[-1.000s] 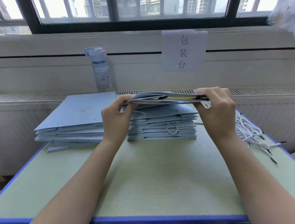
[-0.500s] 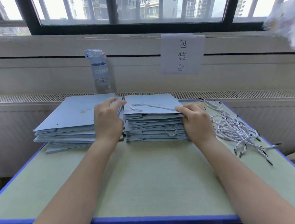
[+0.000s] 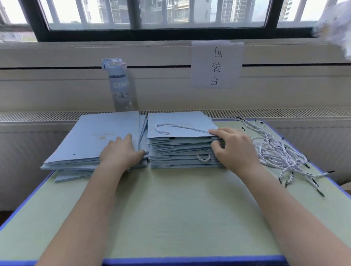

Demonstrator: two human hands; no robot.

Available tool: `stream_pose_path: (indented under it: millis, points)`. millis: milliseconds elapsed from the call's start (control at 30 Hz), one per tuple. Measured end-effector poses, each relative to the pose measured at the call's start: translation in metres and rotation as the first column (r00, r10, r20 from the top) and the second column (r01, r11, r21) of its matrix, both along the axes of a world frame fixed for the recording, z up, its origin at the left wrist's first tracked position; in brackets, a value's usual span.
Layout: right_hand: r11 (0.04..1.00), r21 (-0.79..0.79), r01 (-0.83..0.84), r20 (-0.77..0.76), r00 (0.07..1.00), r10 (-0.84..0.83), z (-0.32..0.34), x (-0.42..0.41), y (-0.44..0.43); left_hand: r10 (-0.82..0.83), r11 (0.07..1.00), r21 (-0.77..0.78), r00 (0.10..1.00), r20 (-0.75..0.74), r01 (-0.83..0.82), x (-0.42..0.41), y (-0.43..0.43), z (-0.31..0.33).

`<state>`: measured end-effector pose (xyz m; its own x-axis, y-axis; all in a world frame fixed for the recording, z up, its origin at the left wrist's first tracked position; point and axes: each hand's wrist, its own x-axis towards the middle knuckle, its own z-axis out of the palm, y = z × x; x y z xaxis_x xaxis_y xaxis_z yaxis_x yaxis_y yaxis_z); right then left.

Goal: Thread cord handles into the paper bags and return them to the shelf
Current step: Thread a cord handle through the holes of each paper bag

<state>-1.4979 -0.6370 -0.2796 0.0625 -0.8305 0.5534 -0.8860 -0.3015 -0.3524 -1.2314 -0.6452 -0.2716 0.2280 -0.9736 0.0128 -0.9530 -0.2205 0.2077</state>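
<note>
Left hand (image 3: 121,153) presses left bag stack (image 3: 90,136); right hand (image 3: 234,148) touches right bag stack (image 3: 181,147).

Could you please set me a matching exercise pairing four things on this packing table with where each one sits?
Things
1. clear plastic water bottle with blue lid
2. loose pile of white twisted cords
3. white paper sign with black characters
4. left stack of flat blue paper bags

Places
A. at the right side of the green table
B. on the wall under the window
C. upright behind the bags
D. beneath the left hand

Pairs: 1-C, 2-A, 3-B, 4-D
</note>
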Motion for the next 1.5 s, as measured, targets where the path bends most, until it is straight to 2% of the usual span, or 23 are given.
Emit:
stream_pose_path:
  millis: [133,233,333,433,500,600,667,733,833,933,1000,1067,1233,1367,1500]
  points:
    - [1.0,0.025,0.018,0.037,0.999,-0.019,0.0,0.0,0.0,-0.08,0.996,-0.037,0.992,-0.095,0.077,-0.006,0.005,0.007]
    - [0.998,0.06,0.019,0.06,0.998,-0.023,0.002,0.0,0.0,-0.06,0.962,-0.269,0.995,-0.085,0.035,-0.008,0.006,0.007]
    - [0.997,0.082,0.01,0.065,0.998,-0.016,0.004,0.0,0.001,-0.012,0.879,-0.475,0.994,-0.104,-0.039,-0.009,0.008,0.011]
    - [0.995,0.1,-0.002,0.051,0.999,-0.003,0.004,-0.001,0.001,0.057,0.7,-0.704,0.991,-0.117,-0.124,-0.009,0.011,0.016]
    - [0.994,0.111,-0.025,0.051,0.999,0.02,0.004,-0.003,0.001,0.015,0.539,-0.834,0.991,-0.132,-0.12,-0.007,0.012,0.017]
    - [0.993,0.104,-0.054,0.091,0.995,0.045,0.003,-0.005,-0.001,-0.147,0.362,-0.928,0.988,0.037,0.089,-0.014,0.014,0.018]
    - [0.997,0.003,-0.08,0.175,0.981,0.078,0.003,-0.004,-0.001,-0.27,0.313,-0.917,0.949,0.164,0.248,-0.028,0.016,0.014]
    - [0.978,-0.159,-0.135,0.202,0.965,0.166,0.006,-0.001,0.002,-0.377,0.295,-0.884,0.894,0.241,0.363,-0.048,0.019,0.008]
    - [0.9,-0.299,-0.316,0.118,0.924,0.363,0.007,0.003,0.006,-0.513,0.278,-0.842,0.813,0.277,0.463,-0.074,0.023,-0.002]
    - [0.87,-0.252,-0.425,0.119,0.878,0.463,0.005,0.006,0.006,-0.583,0.333,-0.83,0.789,0.192,0.448,-0.075,0.02,-0.008]
    - [0.876,-0.175,-0.45,0.126,0.872,0.474,0.004,0.005,0.006,-0.608,0.391,-0.827,0.788,0.097,0.404,-0.069,0.018,-0.009]
    - [0.874,-0.163,-0.458,0.099,0.873,0.477,0.002,0.004,0.005,-0.632,0.421,-0.814,0.773,0.054,0.401,-0.067,0.018,-0.008]
    - [0.866,-0.275,-0.418,0.172,0.864,0.472,0.003,0.008,0.004,-0.679,0.437,-0.793,0.734,0.02,0.425,-0.07,0.021,-0.002]
    - [0.855,-0.43,-0.291,0.304,0.845,0.441,0.006,0.008,0.005,-0.575,0.375,-0.823,0.803,0.156,0.427,-0.073,0.027,0.005]
    - [0.851,-0.52,-0.081,0.479,0.797,0.368,0.011,0.0,0.003,-0.503,0.372,-0.845,0.849,0.164,0.384,-0.062,0.024,0.007]
